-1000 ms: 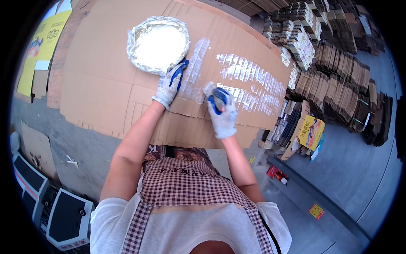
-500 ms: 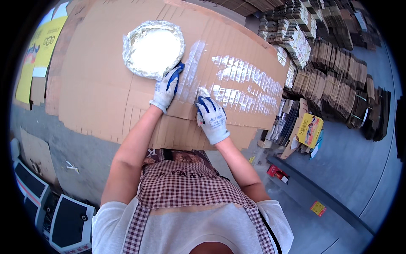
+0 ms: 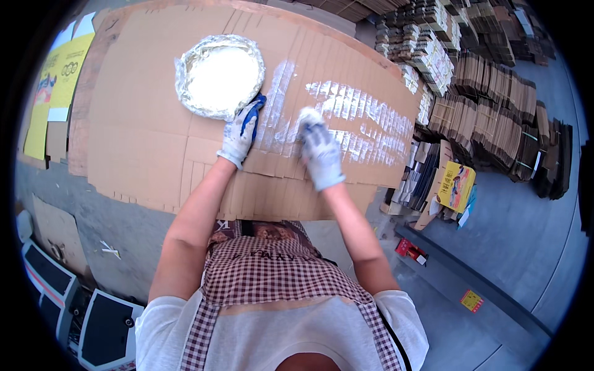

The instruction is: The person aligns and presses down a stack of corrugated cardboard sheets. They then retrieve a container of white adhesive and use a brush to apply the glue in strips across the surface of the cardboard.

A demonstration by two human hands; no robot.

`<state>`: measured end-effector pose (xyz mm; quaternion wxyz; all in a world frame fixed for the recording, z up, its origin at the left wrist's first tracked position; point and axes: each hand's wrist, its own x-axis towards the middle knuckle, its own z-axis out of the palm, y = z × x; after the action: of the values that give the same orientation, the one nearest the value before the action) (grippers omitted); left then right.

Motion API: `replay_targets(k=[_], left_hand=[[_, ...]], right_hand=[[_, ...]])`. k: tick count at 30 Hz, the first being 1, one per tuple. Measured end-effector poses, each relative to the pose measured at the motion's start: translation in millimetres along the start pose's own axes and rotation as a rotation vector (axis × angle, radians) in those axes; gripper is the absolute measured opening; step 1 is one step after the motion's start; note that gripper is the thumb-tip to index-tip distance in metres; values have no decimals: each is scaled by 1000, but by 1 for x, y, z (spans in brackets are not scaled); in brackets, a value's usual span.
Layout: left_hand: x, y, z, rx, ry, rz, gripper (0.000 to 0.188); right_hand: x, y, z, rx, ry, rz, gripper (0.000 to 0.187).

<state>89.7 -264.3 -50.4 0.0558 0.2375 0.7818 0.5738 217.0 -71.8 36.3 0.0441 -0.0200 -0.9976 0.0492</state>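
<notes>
A round basin [image 3: 179,86], its rim wrapped in crinkled clear film and its inside full of white paste [image 3: 223,77], stands on a sheet of brown cardboard [image 3: 136,139]. Against its near right rim lies my left hand [image 3: 240,133], in a white and blue glove, fingers stretched out. My right hand [image 3: 322,151], gloved alike and slightly blurred, is closed on a white wad [image 3: 310,115] at its fingertips, over the cardboard. Shiny whitish streaks [image 3: 362,108] of smeared paste run across the cardboard right of that hand, and another streak [image 3: 275,102] lies between the basin and the hand.
Bundled stacks of flat cardboard [image 3: 489,123] fill the floor to the right. A yellow printed box [image 3: 456,185] sits by the table's right end. Yellow printed sheets [image 3: 59,86] lie at the far left. Dark-panelled white objects [image 3: 105,328] stand at lower left.
My right hand has moved away from me and slightly right across the cardboard with the white wad. My left hand has stayed beside the basin. The whole view has shifted a little.
</notes>
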Motion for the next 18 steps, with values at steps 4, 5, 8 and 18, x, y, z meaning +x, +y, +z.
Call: replay_targets(k=[4,5,8,18], left_hand=[[1,1,-1,16,-32,-33,47],[1,2,0,-14,-32,-40,47],[3,8,1,-35,-47,-35,47],[1,8,-3,-47,-25,-14,40]], right_hand=[[24,5,-18,138,-32,99,41],[17,-24,-16,136,30,-41,43],[13,-30,6,108,-29,-108,45],[52,-24,-12,169,36,-20,37]])
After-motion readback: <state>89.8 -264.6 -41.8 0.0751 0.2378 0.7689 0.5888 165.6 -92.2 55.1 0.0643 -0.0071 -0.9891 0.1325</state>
